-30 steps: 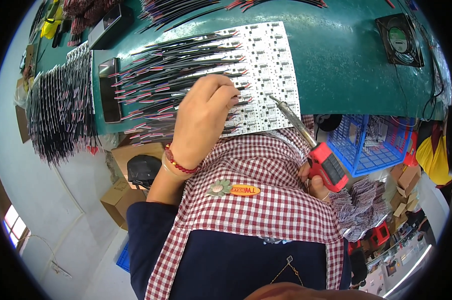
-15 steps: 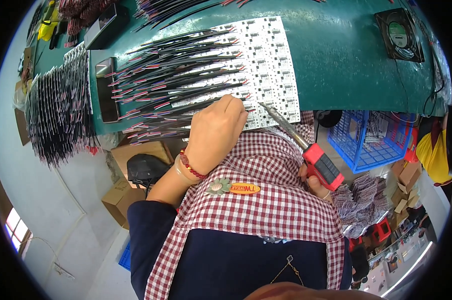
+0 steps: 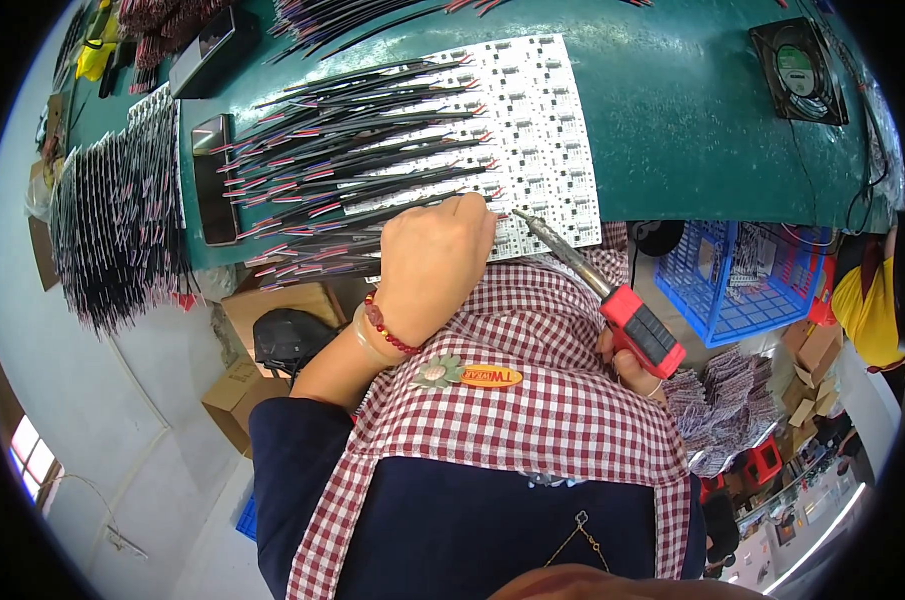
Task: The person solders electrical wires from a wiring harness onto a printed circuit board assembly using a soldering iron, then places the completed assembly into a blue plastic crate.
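A white circuit board panel (image 3: 543, 120) lies on the green table, with small dark parts in rows. Several black-sleeved wire leads (image 3: 373, 145) stretch across its left part, their red, white and dark ends pointing left. My left hand (image 3: 435, 258) is closed over the panel's near part, pinching a wire lead; its fingertips are mostly hidden, but reddish wire ends show just beyond them. In my right hand (image 3: 633, 372) is a soldering iron (image 3: 638, 325) with a red and black handle. Its tip points up-left, close over the board, just right of my left fingers.
A dark phone (image 3: 213, 180) lies left of the leads. Wired boards (image 3: 118, 220) hang over the table's left edge. A small fan (image 3: 799, 70) stands at the far right. Below the table are a blue crate (image 3: 743, 290) and cardboard boxes (image 3: 235, 400). More wires lie at the back.
The soldering iron's tip has shifted slightly left, nearer my left fingertips. My left hand has turned a little, staying at nearly the same spot on the board.
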Available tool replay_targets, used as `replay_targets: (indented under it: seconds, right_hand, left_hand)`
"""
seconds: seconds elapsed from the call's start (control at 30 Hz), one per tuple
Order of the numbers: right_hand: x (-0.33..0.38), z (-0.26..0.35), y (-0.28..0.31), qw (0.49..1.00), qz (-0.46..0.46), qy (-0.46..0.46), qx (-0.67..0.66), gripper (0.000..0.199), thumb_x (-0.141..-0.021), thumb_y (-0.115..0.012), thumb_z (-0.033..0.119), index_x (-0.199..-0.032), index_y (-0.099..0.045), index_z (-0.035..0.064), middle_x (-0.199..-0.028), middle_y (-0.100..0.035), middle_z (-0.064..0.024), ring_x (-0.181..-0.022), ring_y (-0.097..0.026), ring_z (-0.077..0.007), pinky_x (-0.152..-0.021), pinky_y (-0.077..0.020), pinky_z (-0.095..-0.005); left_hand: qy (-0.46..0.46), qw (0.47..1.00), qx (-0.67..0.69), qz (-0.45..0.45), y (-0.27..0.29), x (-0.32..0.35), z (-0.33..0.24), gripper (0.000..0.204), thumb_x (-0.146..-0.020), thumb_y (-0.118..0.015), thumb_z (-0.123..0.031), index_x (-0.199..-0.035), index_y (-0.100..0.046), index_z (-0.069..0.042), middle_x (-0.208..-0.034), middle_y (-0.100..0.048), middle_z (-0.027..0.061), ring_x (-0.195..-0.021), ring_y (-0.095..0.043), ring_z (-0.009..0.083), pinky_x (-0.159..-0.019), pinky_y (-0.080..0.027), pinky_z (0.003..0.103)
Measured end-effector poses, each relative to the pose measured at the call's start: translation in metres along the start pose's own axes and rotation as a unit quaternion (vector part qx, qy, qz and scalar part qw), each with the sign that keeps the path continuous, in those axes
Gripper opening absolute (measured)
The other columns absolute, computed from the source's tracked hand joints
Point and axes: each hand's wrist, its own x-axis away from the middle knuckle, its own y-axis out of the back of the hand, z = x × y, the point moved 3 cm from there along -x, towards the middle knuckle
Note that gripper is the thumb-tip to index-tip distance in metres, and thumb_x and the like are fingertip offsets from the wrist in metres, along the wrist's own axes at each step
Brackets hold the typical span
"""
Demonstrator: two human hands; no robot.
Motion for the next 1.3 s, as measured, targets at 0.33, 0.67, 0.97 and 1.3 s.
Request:
replay_targets:
  seconds: [0.33, 0.67, 0.97, 1.3]
  right_hand:
    - [-0.002, 0.0, 0.003, 0.997, 0.023, 0.031, 0.06, 0.037, -0.084, -0.071, 0.037, -0.086, -0.063, 0.001, -0.067, -0.062, -0.0036, -0.054, -0.059, -0.0153, -0.05, -0.0462, -0.0275]
    - [0.005, 0.009, 0.001, 1.0, -0.002, 0.015, -0.014, 0.038, -0.086, -0.069, 0.039, -0.084, -0.066, 0.0012, -0.07, -0.063, -0.0041, -0.057, -0.06, -0.0164, -0.051, -0.0463, -0.0279]
    - [0.007, 0.008, 0.001, 1.0, -0.015, 0.003, 0.015, 0.042, -0.085, -0.069, 0.043, -0.084, -0.065, 0.0016, -0.069, -0.063, -0.0039, -0.057, -0.06, -0.0159, -0.052, -0.0463, -0.0275]
    - [0.005, 0.005, 0.003, 0.993, 0.04, 0.022, 0.108, 0.034, -0.085, -0.068, 0.037, -0.081, -0.064, 0.0037, -0.068, -0.062, -0.004, -0.055, -0.059, -0.0172, -0.051, -0.0463, -0.0297]
  left_hand:
    - [0.022, 0.999, 0.018, -0.018, -0.002, 0.0, 0.001, 0.021, -0.085, -0.066, -0.016, -0.07, -0.056, -0.006, -0.057, -0.059, 0.0095, -0.048, -0.057, 0.0279, -0.045, -0.042, 0.038]
    - [0.024, 0.999, 0.018, -0.015, -0.001, 0.0, 0.0, 0.02, -0.085, -0.065, -0.016, -0.069, -0.057, -0.005, -0.057, -0.059, 0.0103, -0.048, -0.057, 0.0291, -0.045, -0.042, 0.039]
    - [0.013, 0.999, 0.046, 0.002, 0.002, 0.0, 0.0, 0.013, -0.084, -0.065, -0.014, -0.076, -0.058, -0.007, -0.064, -0.061, 0.0084, -0.054, -0.059, 0.0287, -0.049, -0.045, 0.038]
    - [-0.01, 0.999, 0.041, 0.023, 0.002, -0.002, 0.001, 0.013, -0.082, -0.067, -0.015, -0.077, -0.058, -0.007, -0.069, -0.06, 0.0078, -0.06, -0.059, 0.0291, -0.054, -0.045, 0.039]
